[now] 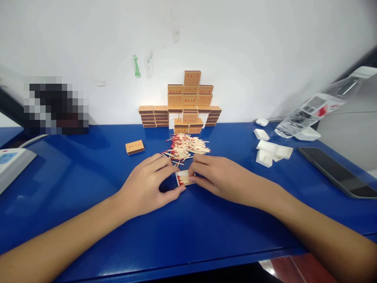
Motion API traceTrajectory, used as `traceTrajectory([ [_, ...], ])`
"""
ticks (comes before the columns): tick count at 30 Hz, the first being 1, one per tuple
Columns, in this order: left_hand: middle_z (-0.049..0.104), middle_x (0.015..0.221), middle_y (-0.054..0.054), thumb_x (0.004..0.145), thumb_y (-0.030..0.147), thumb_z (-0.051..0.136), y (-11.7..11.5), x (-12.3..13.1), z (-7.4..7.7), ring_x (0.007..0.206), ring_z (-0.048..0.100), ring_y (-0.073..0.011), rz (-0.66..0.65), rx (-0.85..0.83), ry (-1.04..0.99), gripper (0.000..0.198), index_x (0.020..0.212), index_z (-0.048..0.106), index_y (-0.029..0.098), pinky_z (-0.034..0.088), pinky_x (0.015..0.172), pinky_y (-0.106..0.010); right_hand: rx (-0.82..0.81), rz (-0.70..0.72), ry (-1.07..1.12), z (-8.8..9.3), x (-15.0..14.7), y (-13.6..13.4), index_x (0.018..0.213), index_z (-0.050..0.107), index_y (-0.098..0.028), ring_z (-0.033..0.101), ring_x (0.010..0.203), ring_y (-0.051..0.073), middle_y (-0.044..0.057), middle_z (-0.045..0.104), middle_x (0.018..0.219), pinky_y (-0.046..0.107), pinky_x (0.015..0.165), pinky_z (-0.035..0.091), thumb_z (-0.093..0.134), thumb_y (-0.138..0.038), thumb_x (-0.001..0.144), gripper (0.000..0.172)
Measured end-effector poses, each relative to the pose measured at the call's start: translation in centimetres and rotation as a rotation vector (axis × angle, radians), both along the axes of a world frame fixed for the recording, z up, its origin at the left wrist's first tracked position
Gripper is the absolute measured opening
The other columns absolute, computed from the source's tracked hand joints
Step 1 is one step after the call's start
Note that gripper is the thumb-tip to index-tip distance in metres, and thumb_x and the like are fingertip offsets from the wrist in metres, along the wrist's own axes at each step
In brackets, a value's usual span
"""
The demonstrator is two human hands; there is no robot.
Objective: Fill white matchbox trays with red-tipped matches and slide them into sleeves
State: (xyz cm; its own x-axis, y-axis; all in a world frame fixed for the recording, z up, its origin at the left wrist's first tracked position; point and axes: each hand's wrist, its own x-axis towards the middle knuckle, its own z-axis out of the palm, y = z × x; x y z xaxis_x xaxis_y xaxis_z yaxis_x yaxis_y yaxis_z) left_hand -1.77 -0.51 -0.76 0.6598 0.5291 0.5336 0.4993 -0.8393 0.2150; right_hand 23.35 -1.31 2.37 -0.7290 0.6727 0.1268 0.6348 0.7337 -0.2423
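A small white matchbox tray (pixel 183 173) holding several red-tipped matches (pixel 184 180) lies on the blue table in front of me. My left hand (pixel 150 182) grips the tray's left end between thumb and forefinger. Fingers of my right hand (pixel 207 173) are pinched together over the right end of the tray, at the ends of the matches, and they hide that part. Just behind both hands spreads a loose heap of matches (pixel 188 146), their red heads mostly to the left. A closed matchbox (pixel 135 147) lies apart, left of the heap.
Stacked matchboxes (pixel 190 100) stand against the wall behind the heap. Empty white trays (pixel 272 150) lie to the right, near a phone (pixel 338 171), a leaning plastic bottle (pixel 315 106) and a white earphone case (pixel 262 122). A white device (pixel 17 165) sits at far left.
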Motion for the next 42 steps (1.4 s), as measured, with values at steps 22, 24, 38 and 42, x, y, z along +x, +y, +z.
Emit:
traceTrajectory([
  [22,0.072,0.096,-0.009,0.094,0.034,0.075,-0.1,0.0,0.2,0.086,0.065,-0.0236,0.006,0.060,-0.027,0.023,0.108,0.071,0.015,0.056,0.081,-0.040,0.003,-0.289,-0.040,0.7,3.5,2.9,0.085,0.064,-0.020,0.056,0.072,0.017,0.004,0.066,0.087,0.031,0.067,0.036,0.063,-0.038,0.102,0.024],
  [24,0.072,0.096,-0.009,0.094,0.034,0.075,-0.2,0.0,0.2,0.087,0.065,-0.0237,-0.001,0.052,-0.034,0.024,0.107,0.072,0.015,0.056,0.081,-0.040,-0.048,-0.331,-0.116,0.2,4.1,3.4,0.086,0.065,-0.021,0.058,0.074,0.019,0.004,0.068,0.088,0.032,0.068,0.036,0.066,-0.043,0.099,0.026],
  [38,0.069,0.093,-0.007,0.093,0.037,0.075,-0.6,0.2,0.0,0.086,0.062,-0.0236,0.014,-0.070,0.026,0.024,0.105,0.073,0.016,0.055,0.081,-0.041,-0.197,-0.106,0.184,1.0,0.3,0.5,0.093,0.062,-0.020,0.057,0.078,0.016,0.003,0.068,0.092,0.030,0.071,0.041,0.059,-0.026,0.104,0.013],
  [42,0.070,0.093,-0.008,0.094,0.036,0.075,-0.6,0.2,0.1,0.084,0.063,-0.0230,-0.002,-0.060,0.016,0.023,0.104,0.073,0.015,0.055,0.081,-0.040,-0.151,-0.095,0.224,0.1,0.1,1.0,0.098,0.066,-0.019,0.057,0.079,0.016,0.002,0.065,0.089,0.029,0.072,0.043,0.060,-0.025,0.104,0.010],
])
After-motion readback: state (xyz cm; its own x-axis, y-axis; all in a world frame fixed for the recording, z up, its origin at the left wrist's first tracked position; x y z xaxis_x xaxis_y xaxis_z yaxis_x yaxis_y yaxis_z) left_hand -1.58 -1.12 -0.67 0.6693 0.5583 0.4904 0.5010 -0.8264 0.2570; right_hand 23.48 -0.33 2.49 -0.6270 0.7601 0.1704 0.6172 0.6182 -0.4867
